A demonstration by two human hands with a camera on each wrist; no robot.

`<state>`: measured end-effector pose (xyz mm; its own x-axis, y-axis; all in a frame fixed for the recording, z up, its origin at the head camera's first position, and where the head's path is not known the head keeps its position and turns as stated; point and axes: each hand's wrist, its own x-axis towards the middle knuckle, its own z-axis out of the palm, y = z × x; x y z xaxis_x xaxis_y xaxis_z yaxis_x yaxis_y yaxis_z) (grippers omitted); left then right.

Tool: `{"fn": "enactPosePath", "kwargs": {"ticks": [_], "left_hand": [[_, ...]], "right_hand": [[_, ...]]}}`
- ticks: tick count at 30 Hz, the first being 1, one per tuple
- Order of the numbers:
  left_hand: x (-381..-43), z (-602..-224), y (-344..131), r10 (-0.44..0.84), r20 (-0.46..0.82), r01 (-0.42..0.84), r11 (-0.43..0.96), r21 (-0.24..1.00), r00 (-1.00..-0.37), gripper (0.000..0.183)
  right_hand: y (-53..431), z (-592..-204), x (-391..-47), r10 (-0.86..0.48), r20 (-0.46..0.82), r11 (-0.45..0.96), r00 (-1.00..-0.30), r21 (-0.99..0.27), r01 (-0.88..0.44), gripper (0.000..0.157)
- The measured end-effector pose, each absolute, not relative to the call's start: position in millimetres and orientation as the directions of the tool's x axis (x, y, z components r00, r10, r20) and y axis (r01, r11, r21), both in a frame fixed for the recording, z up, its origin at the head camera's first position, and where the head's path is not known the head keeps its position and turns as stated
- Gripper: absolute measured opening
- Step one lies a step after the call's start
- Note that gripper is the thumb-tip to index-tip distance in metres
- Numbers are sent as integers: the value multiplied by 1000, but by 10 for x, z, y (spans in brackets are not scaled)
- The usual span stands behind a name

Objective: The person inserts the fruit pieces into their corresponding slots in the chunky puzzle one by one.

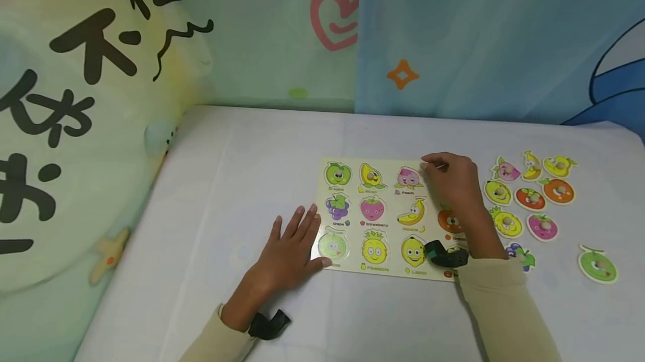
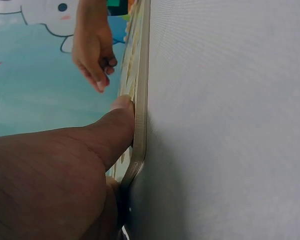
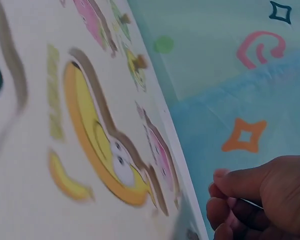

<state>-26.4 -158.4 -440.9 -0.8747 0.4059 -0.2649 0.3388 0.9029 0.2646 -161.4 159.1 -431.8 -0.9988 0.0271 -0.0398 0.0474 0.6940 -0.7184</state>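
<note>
A wooden fruit puzzle board (image 1: pixel 353 183) lies on the white table, with fruit pictures and recesses in rows. My left hand (image 1: pixel 289 253) rests at its lower left corner, fingers spread; the thumb (image 2: pixel 122 107) touches the board's front edge in the left wrist view. My right hand (image 1: pixel 453 183) hovers at the upper right corner with fingers loosely curled, and no piece shows between them. An apple piece (image 1: pixel 337 174) and a mango piece (image 1: pixel 372 175) with knobs sit in the top row. In the right wrist view, the banana recess (image 3: pixel 97 135) bears only its printed picture.
Several loose fruit pieces lie right of the board, among them a tomato piece (image 1: pixel 530 199), an orange piece (image 1: pixel 558 191) and a pineapple piece (image 1: pixel 506 223). A melon piece (image 1: pixel 597 265) lies apart, farther right. A printed curtain (image 1: pixel 453 32) hangs behind the table.
</note>
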Motion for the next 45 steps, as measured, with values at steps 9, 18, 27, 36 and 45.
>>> {"fn": "enactPosePath", "kwargs": {"ticks": [9, 18, 27, 36, 45], "left_hand": [[-274, -4419, -1574, 407, -270, 339, 902, 266, -873, 84], [-284, -4428, -1545, 411, -271, 343, 901, 267, -870, 84], [-272, -4446, -1564, 397, -269, 324, 905, 277, -878, 84], [-274, -4459, -1571, 398, -266, 332, 906, 263, -878, 85], [-267, -4463, -1581, 392, -267, 322, 908, 270, -880, 85]], "right_hand": [[1893, -4308, -1664, 167, -39, 679, -985, -720, 143, 37], [2336, -4351, -1687, 364, -105, 642, -925, -692, 331, 44], [2638, -4352, -1703, 465, -154, 585, -872, -686, 434, 46], [2759, -4437, -1722, 486, -267, 546, -832, -652, 527, 54], [2775, -4515, -1705, 491, -276, 543, -826, -645, 538, 62]]}}
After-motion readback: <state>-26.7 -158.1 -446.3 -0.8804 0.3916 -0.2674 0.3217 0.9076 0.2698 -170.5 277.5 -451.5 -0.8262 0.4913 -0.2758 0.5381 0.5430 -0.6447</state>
